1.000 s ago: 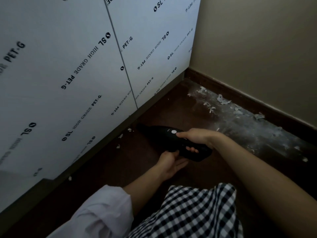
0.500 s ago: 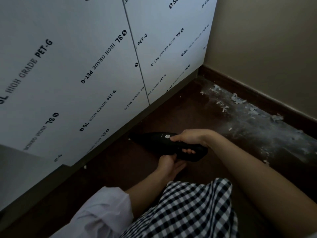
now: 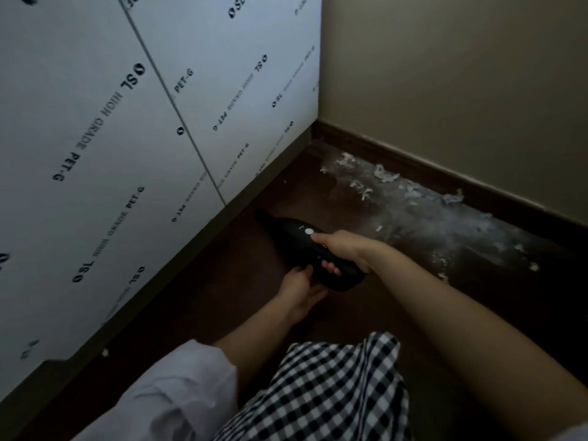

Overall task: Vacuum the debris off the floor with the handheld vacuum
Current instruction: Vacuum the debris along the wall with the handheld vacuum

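Observation:
A black handheld vacuum (image 3: 288, 232) lies low over the dark brown floor (image 3: 222, 281), its nozzle pointing up-left toward the base of the white panels. My right hand (image 3: 345, 249) grips its handle from above, thumb next to a white round button. My left hand (image 3: 300, 289) is under the vacuum's rear end, fingers touching its underside. White paint flakes and dust, the debris (image 3: 413, 202), spread along the floor by the right wall's skirting. One small flake (image 3: 104, 352) lies by the panel base at lower left.
White film-covered cabinet panels (image 3: 111, 154) printed with "SL HIGH GRADE PET-G" stand on the left with a dark plinth. A beige wall (image 3: 461, 90) with dark skirting closes the right side. My checked garment (image 3: 334, 393) and white sleeve fill the bottom.
The view has shifted, so the corner and debris sit further right. The vacuum's nozzle now points more up-left along the plinth. Both hands stay on the vacuum.

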A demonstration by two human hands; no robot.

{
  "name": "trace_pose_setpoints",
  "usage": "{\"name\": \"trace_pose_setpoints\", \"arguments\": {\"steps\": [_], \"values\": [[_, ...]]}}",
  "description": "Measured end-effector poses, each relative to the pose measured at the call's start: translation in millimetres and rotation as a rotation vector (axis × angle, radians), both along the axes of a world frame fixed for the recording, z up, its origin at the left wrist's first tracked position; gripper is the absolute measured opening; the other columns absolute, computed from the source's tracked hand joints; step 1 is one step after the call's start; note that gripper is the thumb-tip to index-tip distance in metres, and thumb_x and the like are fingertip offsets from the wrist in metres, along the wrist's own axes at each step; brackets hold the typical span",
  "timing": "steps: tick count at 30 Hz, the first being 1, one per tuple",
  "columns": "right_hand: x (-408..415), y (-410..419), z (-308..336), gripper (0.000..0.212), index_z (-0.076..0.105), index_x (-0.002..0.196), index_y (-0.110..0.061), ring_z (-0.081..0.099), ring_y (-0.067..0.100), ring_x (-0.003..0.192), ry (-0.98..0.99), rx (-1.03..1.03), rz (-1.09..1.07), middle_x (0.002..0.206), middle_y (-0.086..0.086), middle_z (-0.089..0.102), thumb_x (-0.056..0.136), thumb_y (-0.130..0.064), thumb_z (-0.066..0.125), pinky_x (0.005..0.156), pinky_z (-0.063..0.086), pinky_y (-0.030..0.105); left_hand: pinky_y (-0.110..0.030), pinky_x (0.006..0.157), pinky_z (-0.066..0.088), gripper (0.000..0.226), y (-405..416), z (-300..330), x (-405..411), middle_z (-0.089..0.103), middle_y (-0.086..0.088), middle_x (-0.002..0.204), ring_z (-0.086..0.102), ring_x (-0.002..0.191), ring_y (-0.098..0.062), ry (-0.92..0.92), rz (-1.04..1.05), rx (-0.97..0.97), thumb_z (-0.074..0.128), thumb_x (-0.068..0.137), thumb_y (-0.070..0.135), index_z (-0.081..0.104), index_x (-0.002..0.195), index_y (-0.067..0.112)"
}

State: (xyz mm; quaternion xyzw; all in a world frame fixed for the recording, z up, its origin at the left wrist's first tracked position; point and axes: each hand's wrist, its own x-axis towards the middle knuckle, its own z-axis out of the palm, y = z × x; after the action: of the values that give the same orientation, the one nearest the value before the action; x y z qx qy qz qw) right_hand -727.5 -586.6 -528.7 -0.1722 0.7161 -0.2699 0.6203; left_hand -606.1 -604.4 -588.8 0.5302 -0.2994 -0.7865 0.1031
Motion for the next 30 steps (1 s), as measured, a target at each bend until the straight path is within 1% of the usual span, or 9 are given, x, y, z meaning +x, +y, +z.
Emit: {"name": "trace_pose_setpoints", "arguments": {"steps": [2,5,8,10,13,20,23,26,30], "values": [[-8.3,6.3,-3.7,0.041,0.052,0.095,-0.001,0.045,0.009,0.035,-0.026,-0.018,-0.122,0.054,0.004,0.051,0.101,-0.041,0.042,0.035,0.038,0.017,-0.038,0.092,0.045,0.037,-4.8,0.9,-12.9,0.059,-0.012,0.132,0.061,0.113,-0.025,0.022,-0.077,0.018,0.032,0.106,0.018,0.046,0.139,0.010],[-18.9,10.2,-11.3,0.044,0.051,0.094,0.000,0.045,0.011,0.031,-0.064,-0.046,-0.323,0.051,0.007,0.050,0.101,-0.042,0.040,0.033,0.037,0.017,-0.037,0.089,0.048,0.027,-13.2,0.2,-31.0,0.068,-0.001,0.086,0.065,0.076,-0.014,0.046,-0.158,0.011,0.032,0.106,0.017,0.055,0.120,0.013],[-28.0,11.7,-16.4,0.043,0.051,0.092,0.001,0.046,0.013,0.031,-0.118,-0.073,-0.507,0.055,0.010,0.049,0.102,-0.039,0.037,0.032,0.038,0.017,-0.028,0.070,0.047,0.028,-23.0,-3.3,-51.8,0.063,0.008,0.057,0.061,0.050,-0.004,0.027,-0.242,-0.010,0.033,0.106,0.016,0.057,0.092,0.018],[-34.0,13.9,-17.0,0.043,0.051,0.100,0.001,0.047,0.013,0.035,-0.139,-0.071,-0.582,0.058,0.009,0.050,0.102,-0.039,0.036,0.033,0.039,0.018,-0.026,0.064,0.047,0.029,-26.3,-1.3,-63.2,0.060,0.010,0.052,0.058,0.045,-0.002,0.019,-0.297,-0.024,0.034,0.105,0.015,0.056,0.088,0.019],[-43.1,16.9,-16.8,0.043,0.050,0.105,0.001,0.047,0.015,0.042,-0.121,-0.077,-0.631,0.059,0.009,0.050,0.103,-0.039,0.035,0.034,0.040,0.019,-0.024,0.058,0.051,0.025,-27.2,-1.8,-76.0,0.060,0.006,0.061,0.057,0.058,-0.008,0.018,-0.342,-0.024,0.035,0.105,0.015,0.058,0.096,0.017],[-52.2,16.3,-13.6,0.044,0.049,0.109,0.002,0.047,0.015,0.046,-0.078,-0.063,-0.609,0.060,0.009,0.051,0.103,-0.039,0.035,0.037,0.041,0.020,-0.035,0.077,0.052,0.028,-29.6,-7.5,-83.4,0.061,-0.010,0.095,0.058,0.085,-0.021,0.058,-0.392,-0.034,0.034,0.105,0.014,0.057,0.119,0.007],[-55.3,4.5,-11.7,0.042,0.050,0.104,0.001,0.047,0.015,0.044,-0.077,-0.082,-0.601,0.060,0.009,0.050,0.103,-0.038,0.036,0.035,0.040,0.019,-0.036,0.076,0.051,0.025,-42.3,-9.7,-87.1,0.062,-0.007,0.085,0.059,0.078,-0.018,0.050,-0.371,-0.058,0.034,0.105,0.014,0.057,0.115,0.007],[-64.2,-14.3,-12.2,0.045,0.049,0.116,0.002,0.050,0.013,0.035,-0.074,-0.096,-0.597,0.062,0.010,0.052,0.102,-0.039,0.038,0.035,0.041,0.019,-0.034,0.074,0.051,0.025,-56.8,-8.2,-94.8,0.059,-0.001,0.069,0.056,0.067,-0.014,0.041,-0.333,-0.053,0.034,0.105,0.011,0.059,0.100,0.010],[-77.8,-42.9,-8.7,0.040,0.050,0.110,-0.002,0.051,0.013,0.039,-0.073,-0.111,-0.570,0.063,0.009,0.054,0.102,-0.039,0.039,0.036,0.044,0.020,-0.035,0.074,0.051,0.030,-77.0,1.7,-105.1,0.067,-0.012,0.103,0.061,0.081,-0.018,0.041,-0.280,-0.083,0.037,0.105,0.014,0.055,0.127,0.005]]}}
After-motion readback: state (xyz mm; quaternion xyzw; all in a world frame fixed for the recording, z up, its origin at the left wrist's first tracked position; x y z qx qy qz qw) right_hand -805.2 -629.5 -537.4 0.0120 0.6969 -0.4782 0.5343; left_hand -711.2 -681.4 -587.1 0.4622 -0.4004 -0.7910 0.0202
